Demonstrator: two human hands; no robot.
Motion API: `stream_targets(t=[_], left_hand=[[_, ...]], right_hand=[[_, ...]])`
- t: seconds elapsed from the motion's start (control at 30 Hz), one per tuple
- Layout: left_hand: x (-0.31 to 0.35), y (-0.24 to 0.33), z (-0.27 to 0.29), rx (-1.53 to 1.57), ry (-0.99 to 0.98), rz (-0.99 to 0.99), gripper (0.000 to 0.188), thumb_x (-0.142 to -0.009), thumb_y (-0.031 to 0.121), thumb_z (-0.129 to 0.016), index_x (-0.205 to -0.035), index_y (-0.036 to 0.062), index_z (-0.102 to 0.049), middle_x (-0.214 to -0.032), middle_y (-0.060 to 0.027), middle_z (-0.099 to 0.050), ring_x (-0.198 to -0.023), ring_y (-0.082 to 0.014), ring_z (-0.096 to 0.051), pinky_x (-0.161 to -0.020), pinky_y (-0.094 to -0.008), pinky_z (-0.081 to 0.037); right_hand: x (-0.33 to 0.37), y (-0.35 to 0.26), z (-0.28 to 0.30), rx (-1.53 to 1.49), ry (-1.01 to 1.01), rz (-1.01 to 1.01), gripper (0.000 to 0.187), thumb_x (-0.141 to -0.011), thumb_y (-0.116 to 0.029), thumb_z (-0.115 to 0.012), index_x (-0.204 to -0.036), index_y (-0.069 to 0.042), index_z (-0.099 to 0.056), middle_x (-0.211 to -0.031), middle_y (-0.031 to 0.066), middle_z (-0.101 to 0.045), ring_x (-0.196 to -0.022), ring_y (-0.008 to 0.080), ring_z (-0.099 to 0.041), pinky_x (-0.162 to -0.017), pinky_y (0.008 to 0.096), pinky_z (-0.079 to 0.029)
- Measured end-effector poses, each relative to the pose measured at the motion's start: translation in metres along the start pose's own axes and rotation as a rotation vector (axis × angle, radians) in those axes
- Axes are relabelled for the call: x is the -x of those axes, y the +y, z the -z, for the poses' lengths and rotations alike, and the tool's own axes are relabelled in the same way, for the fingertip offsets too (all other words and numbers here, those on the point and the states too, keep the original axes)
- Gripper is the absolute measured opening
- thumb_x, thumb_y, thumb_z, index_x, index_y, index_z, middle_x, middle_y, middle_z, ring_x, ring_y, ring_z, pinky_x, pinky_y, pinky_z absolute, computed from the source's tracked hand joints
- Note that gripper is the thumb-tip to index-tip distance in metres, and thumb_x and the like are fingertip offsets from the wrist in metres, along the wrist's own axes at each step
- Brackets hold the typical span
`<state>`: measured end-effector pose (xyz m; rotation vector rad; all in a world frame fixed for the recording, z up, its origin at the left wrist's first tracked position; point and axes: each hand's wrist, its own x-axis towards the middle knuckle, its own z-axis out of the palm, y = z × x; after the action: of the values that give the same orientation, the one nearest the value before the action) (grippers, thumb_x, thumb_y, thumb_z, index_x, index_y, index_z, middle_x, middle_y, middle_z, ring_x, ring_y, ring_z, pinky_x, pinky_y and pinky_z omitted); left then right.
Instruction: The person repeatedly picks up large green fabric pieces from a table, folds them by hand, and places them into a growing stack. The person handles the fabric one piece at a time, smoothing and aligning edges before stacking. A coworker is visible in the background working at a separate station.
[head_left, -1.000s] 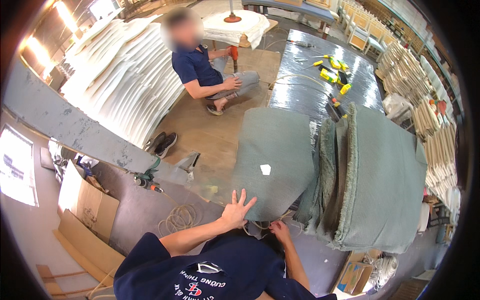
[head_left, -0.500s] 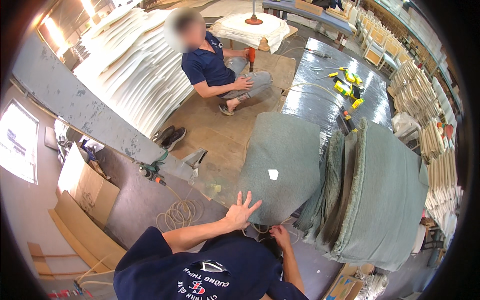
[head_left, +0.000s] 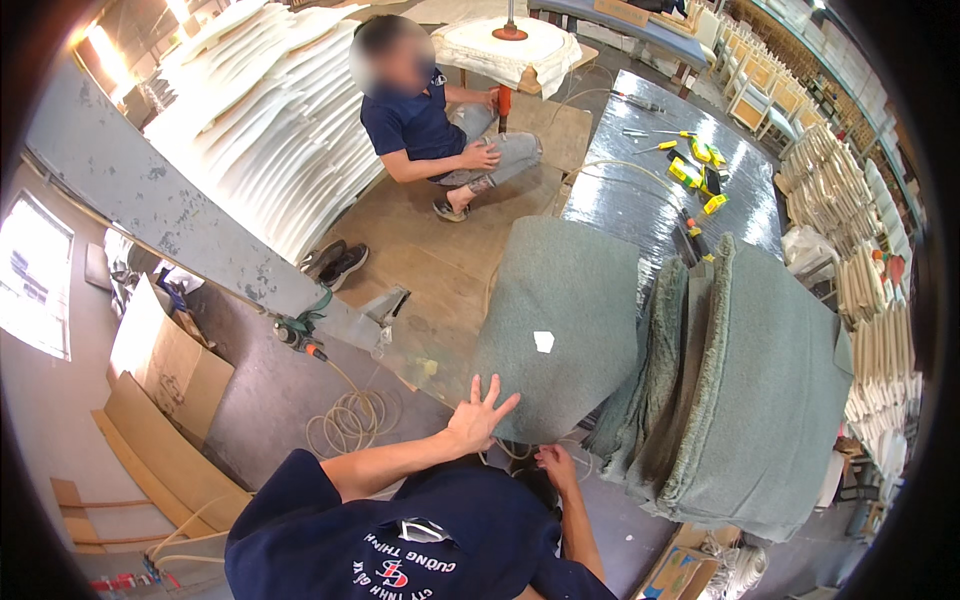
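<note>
A grey-green fabric piece (head_left: pixel 570 290) with a small white patch (head_left: pixel 544 342) lies before me on the bench. My left hand (head_left: pixel 478 418) rests at its near left edge, fingers spread and nothing gripped. Just below its near edge is my right hand (head_left: pixel 554 464), with bent fingers drawn together. Whatever those fingers hold, if anything, is too small and partly hidden to make out. Thin hose or cord loops (head_left: pixel 515 450) show between my hands, under the fabric's edge. To the right stands a thick stack of similar fabric pieces (head_left: pixel 770 390).
Yellow-and-black tools (head_left: pixel 700 175) lie on the shiny film-covered tabletop (head_left: pixel 625 140). A co-worker (head_left: pixel 420 140) crouches on the wooden platform (head_left: pixel 455 265), one hand on an orange tool (head_left: pixel 504 105). A power tool (head_left: pixel 298 335) hangs at the left beam, above a coiled hose (head_left: pixel 350 420).
The view has shifted slightly. My left hand stays spread at the fabric's edge and my right hand stays below it. The co-worker's head has moved a little.
</note>
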<state>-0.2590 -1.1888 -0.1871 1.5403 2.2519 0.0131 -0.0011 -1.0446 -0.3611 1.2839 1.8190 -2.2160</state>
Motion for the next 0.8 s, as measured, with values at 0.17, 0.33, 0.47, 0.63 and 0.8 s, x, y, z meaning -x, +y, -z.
stream_targets(t=[0.17,0.33,0.47,0.63,0.8], left_hand=[[0.001,0.0,0.0,0.005,-0.006,0.007,0.114,-0.068,0.034,-0.09,-0.162,0.0285,-0.025,-0.163,-0.0328,-0.02,-0.14,-0.0679,-0.032,-0.083,-0.0539,-0.063],[0.001,0.0,0.003,0.006,-0.012,0.003,0.111,-0.07,0.027,-0.088,-0.162,0.0269,-0.025,-0.163,-0.0332,-0.019,-0.138,-0.0689,-0.033,-0.082,-0.0532,-0.063],[0.002,0.0,0.006,0.018,-0.016,-0.003,0.112,-0.07,0.028,-0.088,-0.162,0.027,-0.025,-0.163,-0.0334,-0.019,-0.138,-0.069,-0.033,-0.082,-0.053,-0.063],[0.001,-0.001,0.004,0.013,-0.024,-0.002,0.112,-0.07,0.028,-0.089,-0.162,0.0271,-0.025,-0.163,-0.0334,-0.018,-0.139,-0.0692,-0.031,-0.085,-0.0535,-0.062],[0.001,0.002,0.002,0.008,-0.018,0.007,0.11,-0.07,0.032,-0.088,-0.161,0.0282,-0.027,-0.163,-0.0338,-0.02,-0.14,-0.0679,-0.03,-0.087,-0.0554,-0.061]], right_hand=[[-0.003,0.005,0.003,-0.011,0.003,-0.011,0.028,-0.1,-0.018,-0.062,-0.114,0.006,-0.065,-0.102,0.0148,-0.074,-0.09,0.0199,-0.071,-0.079,0.0309,-0.057],[0.002,-0.006,0.001,0.083,0.008,-0.026,0.029,-0.101,-0.019,-0.061,-0.115,0.006,-0.065,-0.102,0.0151,-0.074,-0.09,0.0205,-0.072,-0.079,0.0315,-0.057],[0.003,-0.003,-0.002,0.034,0.0,0.008,0.029,-0.102,-0.019,-0.062,-0.117,0.006,-0.064,-0.102,0.0164,-0.074,-0.086,0.0188,-0.07,-0.079,0.0296,-0.056],[0.004,-0.003,-0.003,0.031,-0.005,0.021,0.028,-0.102,-0.018,-0.062,-0.117,0.005,-0.064,-0.101,0.0154,-0.074,-0.088,0.0192,-0.07,-0.079,0.0304,-0.056],[0.005,0.001,0.0,0.047,0.003,0.004,0.028,-0.102,-0.019,-0.061,-0.116,0.004,-0.064,-0.101,0.0146,-0.074,-0.089,0.0199,-0.07,-0.079,0.0311,-0.057]])
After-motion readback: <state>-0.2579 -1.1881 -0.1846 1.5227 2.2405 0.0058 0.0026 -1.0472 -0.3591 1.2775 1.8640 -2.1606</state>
